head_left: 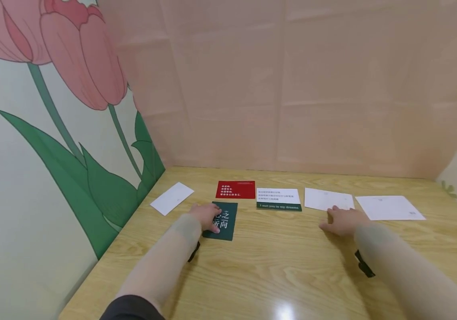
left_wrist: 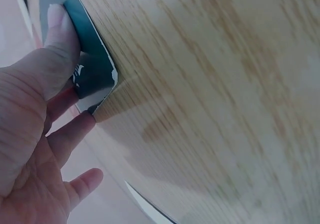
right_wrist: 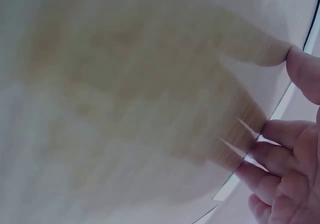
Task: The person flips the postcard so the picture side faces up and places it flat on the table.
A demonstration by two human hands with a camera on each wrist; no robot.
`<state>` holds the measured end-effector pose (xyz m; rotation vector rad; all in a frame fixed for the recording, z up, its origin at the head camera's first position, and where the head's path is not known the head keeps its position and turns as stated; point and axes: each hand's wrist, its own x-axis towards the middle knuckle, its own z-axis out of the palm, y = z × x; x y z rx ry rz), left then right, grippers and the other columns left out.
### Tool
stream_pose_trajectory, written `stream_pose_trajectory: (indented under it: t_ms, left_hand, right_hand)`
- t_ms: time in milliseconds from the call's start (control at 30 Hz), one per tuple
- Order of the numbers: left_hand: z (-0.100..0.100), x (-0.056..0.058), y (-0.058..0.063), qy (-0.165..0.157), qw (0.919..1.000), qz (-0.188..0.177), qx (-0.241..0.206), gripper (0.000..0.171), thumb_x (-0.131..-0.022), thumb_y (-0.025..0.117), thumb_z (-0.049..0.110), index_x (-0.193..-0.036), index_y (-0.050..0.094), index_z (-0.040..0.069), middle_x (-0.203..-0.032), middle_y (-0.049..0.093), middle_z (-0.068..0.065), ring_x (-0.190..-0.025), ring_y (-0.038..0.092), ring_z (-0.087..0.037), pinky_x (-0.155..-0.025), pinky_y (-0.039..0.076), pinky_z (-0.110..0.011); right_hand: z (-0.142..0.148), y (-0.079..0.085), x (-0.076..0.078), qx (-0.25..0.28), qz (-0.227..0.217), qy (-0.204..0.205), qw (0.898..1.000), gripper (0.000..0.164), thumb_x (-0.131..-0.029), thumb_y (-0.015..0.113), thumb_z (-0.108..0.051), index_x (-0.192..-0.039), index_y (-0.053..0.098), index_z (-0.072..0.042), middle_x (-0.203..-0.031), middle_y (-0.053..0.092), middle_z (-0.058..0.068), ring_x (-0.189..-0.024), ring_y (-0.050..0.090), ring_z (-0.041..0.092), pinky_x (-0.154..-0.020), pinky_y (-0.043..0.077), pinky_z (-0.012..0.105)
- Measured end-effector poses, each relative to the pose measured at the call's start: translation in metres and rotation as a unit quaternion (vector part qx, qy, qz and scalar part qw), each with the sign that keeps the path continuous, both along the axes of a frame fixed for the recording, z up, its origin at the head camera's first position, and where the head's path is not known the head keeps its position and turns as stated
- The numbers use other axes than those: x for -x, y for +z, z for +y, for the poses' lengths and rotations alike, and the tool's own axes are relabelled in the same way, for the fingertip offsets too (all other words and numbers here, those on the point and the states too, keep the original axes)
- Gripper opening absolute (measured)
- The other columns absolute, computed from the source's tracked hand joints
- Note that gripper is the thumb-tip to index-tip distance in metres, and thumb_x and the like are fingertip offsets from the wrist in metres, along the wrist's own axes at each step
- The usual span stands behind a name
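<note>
My left hand [head_left: 204, 215] lies over the left part of a dark green card [head_left: 228, 222] with white characters. In the left wrist view, the thumb [left_wrist: 59, 29] rests on the card's face and the other fingers reach its corner and edge. My right hand [head_left: 344, 221] is at the near edge of a white card [head_left: 326, 198], fingers spread. Its fingertips [right_wrist: 265, 126] meet the card's edge in the right wrist view. To its right is another white card [head_left: 390, 208] with a small mark.
Left of the green card lies a white card [head_left: 171, 198]. Behind it is a red card [head_left: 235, 190] with white text. A white and green card [head_left: 278, 199] lies between the hands. A pink cloth [head_left: 292, 89] hangs behind the wooden table [head_left: 272, 262]; a tulip-painted wall [head_left: 20, 200] borders the left.
</note>
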<state>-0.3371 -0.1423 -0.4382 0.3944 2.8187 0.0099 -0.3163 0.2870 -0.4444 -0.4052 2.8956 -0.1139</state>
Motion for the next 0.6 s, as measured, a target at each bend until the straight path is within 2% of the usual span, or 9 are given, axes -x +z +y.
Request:
stream_pose_trajectory:
  t_ms: [133,333,600]
  left_hand:
    - [0.001,-0.002,0.002,0.004,1.0,-0.004,-0.007,0.073,-0.079,0.074,0.044,-0.143,0.048,0.022,-0.147,0.044,-0.001,-0.136,0.038,-0.023,-0.11,0.019,-0.059]
    - [0.0,-0.001,0.002,0.006,0.9999,-0.006,-0.006,0.073,-0.078,0.074,0.044,-0.143,0.048,0.022,-0.147,0.044,-0.001,-0.136,0.038,-0.023,-0.11,0.019,-0.058]
    - [-0.001,0.001,-0.001,0.003,1.0,-0.001,-0.002,0.074,-0.077,0.075,0.045,-0.143,0.049,0.021,-0.146,0.045,-0.001,-0.135,0.039,-0.023,-0.109,0.022,-0.058]
  right_hand:
    - [-0.002,0.004,-0.019,-0.007,0.006,0.005,1.0,0.087,-0.089,0.05,-0.064,-0.136,0.046,0.009,-0.139,0.04,0.035,-0.119,0.039,0.06,-0.096,0.033,0.066]
    - [-0.002,0.003,-0.045,0.001,0.01,0.018,1.0,0.087,-0.088,0.051,-0.065,-0.136,0.048,0.006,-0.139,0.042,0.033,-0.121,0.042,0.056,-0.098,0.031,0.065]
    - [-0.006,0.0,-0.077,-0.025,0.031,0.047,0.998,0.082,-0.085,0.055,-0.066,-0.129,0.057,0.003,-0.131,0.053,0.029,-0.114,0.05,0.054,-0.096,0.034,0.064]
